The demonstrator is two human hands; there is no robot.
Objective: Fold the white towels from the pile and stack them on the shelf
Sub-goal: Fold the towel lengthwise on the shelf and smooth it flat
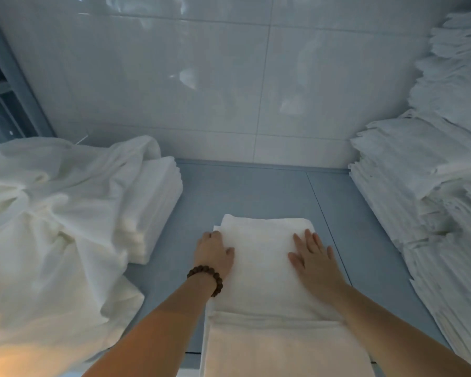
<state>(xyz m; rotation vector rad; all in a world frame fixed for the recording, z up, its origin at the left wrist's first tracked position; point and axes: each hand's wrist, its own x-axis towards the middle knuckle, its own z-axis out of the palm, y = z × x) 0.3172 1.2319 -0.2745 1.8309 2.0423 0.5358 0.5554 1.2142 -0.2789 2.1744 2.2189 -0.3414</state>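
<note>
A white towel (264, 270) lies lengthwise on the blue-grey shelf surface (245, 191), its far part doubled over the near part. My left hand (214, 253), with a bead bracelet at the wrist, rests on the towel's left edge, fingers curved over the side. On the right half of the folded layer my right hand (312, 257) presses flat with straight fingers. A loose pile of unfolded white towels (46, 213) fills the left side.
A short stack of folded towels (155, 202) sits behind the loose pile at left. Tall stacks of folded white linen (433, 186) line the right side. A white tiled wall (201, 91) closes the back. A grey metal frame (8, 85) stands at far left.
</note>
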